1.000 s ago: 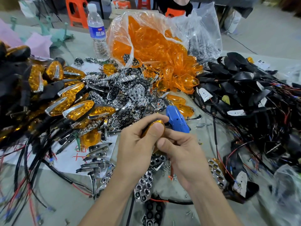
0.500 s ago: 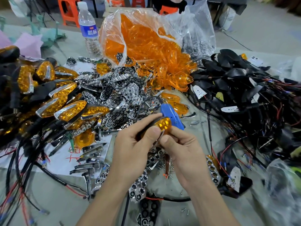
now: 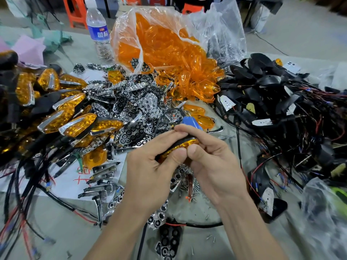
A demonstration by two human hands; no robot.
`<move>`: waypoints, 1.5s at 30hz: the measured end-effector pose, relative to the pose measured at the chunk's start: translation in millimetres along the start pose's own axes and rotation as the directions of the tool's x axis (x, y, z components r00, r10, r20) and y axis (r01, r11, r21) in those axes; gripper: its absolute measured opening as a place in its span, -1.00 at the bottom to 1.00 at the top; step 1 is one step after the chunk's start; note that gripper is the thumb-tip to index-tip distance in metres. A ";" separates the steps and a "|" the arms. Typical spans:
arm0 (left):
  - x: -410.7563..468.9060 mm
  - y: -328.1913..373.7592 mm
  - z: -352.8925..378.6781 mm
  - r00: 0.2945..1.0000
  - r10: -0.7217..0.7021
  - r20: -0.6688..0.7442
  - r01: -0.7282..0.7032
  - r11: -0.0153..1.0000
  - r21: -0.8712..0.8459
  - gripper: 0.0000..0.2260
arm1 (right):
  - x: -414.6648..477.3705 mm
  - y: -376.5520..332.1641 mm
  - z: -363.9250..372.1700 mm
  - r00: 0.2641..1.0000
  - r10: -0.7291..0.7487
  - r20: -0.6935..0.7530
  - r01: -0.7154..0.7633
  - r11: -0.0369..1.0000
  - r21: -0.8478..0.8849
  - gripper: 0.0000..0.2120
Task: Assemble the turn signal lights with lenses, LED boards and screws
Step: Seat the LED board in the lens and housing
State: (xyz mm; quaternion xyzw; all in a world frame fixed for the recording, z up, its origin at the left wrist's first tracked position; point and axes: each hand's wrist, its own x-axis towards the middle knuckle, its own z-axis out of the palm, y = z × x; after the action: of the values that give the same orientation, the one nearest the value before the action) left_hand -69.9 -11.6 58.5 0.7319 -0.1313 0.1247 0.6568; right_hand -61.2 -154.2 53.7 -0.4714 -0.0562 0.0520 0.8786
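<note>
From the head camera I see my two hands meeting over the middle of the table. My left hand and my right hand hold together one turn signal light, a little above the table. Its orange lens faces toward me and its black housing lies under my fingers. The grip of each hand is closed around this light: both thumbs press side by side on the near edge of the lens, and the other fingers curl over the top. Just behind my fingers a blue tool shows, partly hidden. Under my hands some small screws lie scattered on the table. Far in the middle, a clear bag of orange lenses lies open, and some lenses spill out toward the right. Between this bag and my hands there is a heap of chrome reflectors. At the left the finished lights are piled, with black and red wires. At the right lies a pile of black housings with wires. A water bottle stands upright beside the bag
</note>
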 end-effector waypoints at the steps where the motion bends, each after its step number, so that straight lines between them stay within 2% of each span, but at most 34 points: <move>1: 1.4 0.3 0.1 1.000 -0.005 0.004 0.005 1.000 0.019 -0.71 | 0.7 1.3 -0.7 1.000 -0.006 -0.008 0.006 1.000 0.013 -0.54; 5: 9.4 -0.1 0.0 0.993 -0.096 0.067 0.092 0.994 0.058 -0.65 | 0.1 0.8 -6.1 1.000 -0.005 -0.023 0.007 0.995 0.100 -0.57; 9: 3.8 -7.3 0.0 0.992 -0.118 0.049 0.108 0.981 0.162 -0.33 | 0.3 -3.7 -9.7 0.997 -0.046 -0.066 0.052 0.994 0.095 -0.51; 11: 0.1 -12.4 -0.7 0.989 -0.133 0.065 0.121 0.979 0.165 -0.38 | -1.2 -6.8 -11.5 0.992 -0.102 -0.073 0.106 0.993 0.055 -0.54; 14: -4.5 -17.2 0.2 0.981 -0.142 0.135 0.145 0.989 -0.014 -0.54 | -4.1 -8.6 -12.3 0.988 -0.140 -0.065 0.140 0.990 -0.002 -0.57; 18: -4.2 -12.1 1.2 0.990 -0.098 0.100 0.103 0.993 -0.052 -0.57 | -3.5 -10.2 -11.0 0.991 -0.120 -0.064 0.122 0.992 0.026 -0.61; 22: 0.0 -14.4 2.2 0.988 -0.139 0.073 0.143 0.989 -0.046 -0.61 | 0.2 -12.9 -7.6 0.986 -0.059 -0.154 0.053 0.998 -0.046 -0.72; 24: 2.5 -14.9 -0.2 0.989 -0.146 0.005 0.145 0.989 0.022 -0.56 | -0.6 -15.5 -4.3 0.975 -0.002 -0.221 -0.039 0.983 -0.179 -0.74; 26: 6.6 -17.4 -5.2 0.999 -0.036 -0.036 0.044 0.973 0.225 -0.48 | -2.7 -15.7 -4.4 0.978 0.055 -0.203 -0.112 0.952 -0.283 -0.76; 28: 10.7 -18.5 -9.7 0.998 0.061 0.018 -0.063 0.927 0.371 -0.43 | -3.9 -13.6 -5.7 0.983 0.040 -0.180 -0.096 0.946 -0.311 -0.79; 29: 12.0 -18.9 -12.5 0.998 0.038 0.052 -0.055 0.925 0.377 -0.39 | -4.2 -12.3 -7.6 0.980 0.009 -0.198 -0.073 0.945 -0.318 -0.74; 31: 14.0 -19.0 -19.2 0.983 -0.129 0.129 0.087 0.952 0.292 -0.31 | -4.4 -11.4 -10.3 0.982 -0.041 -0.183 -0.024 0.941 -0.337 -0.63; 33: 16.9 -21.3 -27.5 0.921 -0.284 0.265 0.260 0.958 0.124 -0.36 | -4.5 -12.6 -14.0 0.995 -0.055 -0.081 0.020 0.922 -0.387 -0.54; 36: 19.3 -27.6 -40.7 0.793 -0.355 0.496 0.453 0.887 -0.089 -0.45 | -2.5 -18.0 -17.4 0.998 -0.027 0.051 0.049 0.860 -0.508 -0.47; 38: 22.0 -29.9 -45.4 0.750 -0.387 0.535 0.518 0.848 -0.113 -0.62 | 1.3 -16.4 -15.0 0.998 -0.013 0.062 0.046 0.818 -0.574 -0.43; 39: 23.8 -31.2 -46.9 0.756 -0.419 0.503 0.531 0.842 -0.096 -0.72 | 2.6 -13.4 -13.3 0.999 -0.032 0.010 0.031 0.798 -0.602 -0.43; 40: 25.4 -33.3 -48.0 0.775 -0.459 0.434 0.541 0.837 -0.080 -0.79 | 4.0 -9.4 -12.5 0.993 -0.076 -0.085 0.000 0.748 -0.664 -0.47; 41: 26.1 -36.1 -48.8 0.799 -0.498 0.338 0.552 0.830 -0.081 -0.79 | 5.0 -6.3 -13.2 0.972 -0.151 -0.180 -0.043 0.639 -0.768 -0.55; 42: 25.9 -39.5 -49.2 0.815 -0.526 0.241 0.562 0.819 -0.113 -0.78 | 4.8 -4.0 -16.3 0.948 -0.231 -0.219 -0.092 0.460 -0.883 -0.67; 43: 25.6 -41.7 -49.2 0.822 -0.548 0.157 0.568 0.806 -0.166 -0.76 | 3.2 -3.3 -18.9 0.947 -0.252 -0.199 -0.137 0.244 -0.960 -0.78; 45: 23.6 -46.3 -48.4 0.818 -0.574 0.037 0.562 0.784 -0.263 -0.71 | -1.6 2.3 -24.7 0.985 -0.137 -0.106 -0.124 -0.137 -0.983 -0.88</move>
State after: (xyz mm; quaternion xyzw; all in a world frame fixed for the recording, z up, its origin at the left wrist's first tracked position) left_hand -31.8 40.6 29.0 0.6412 0.0945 -0.0807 0.7572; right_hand -59.2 -173.5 38.1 -0.9736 -0.0019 -0.0539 0.2218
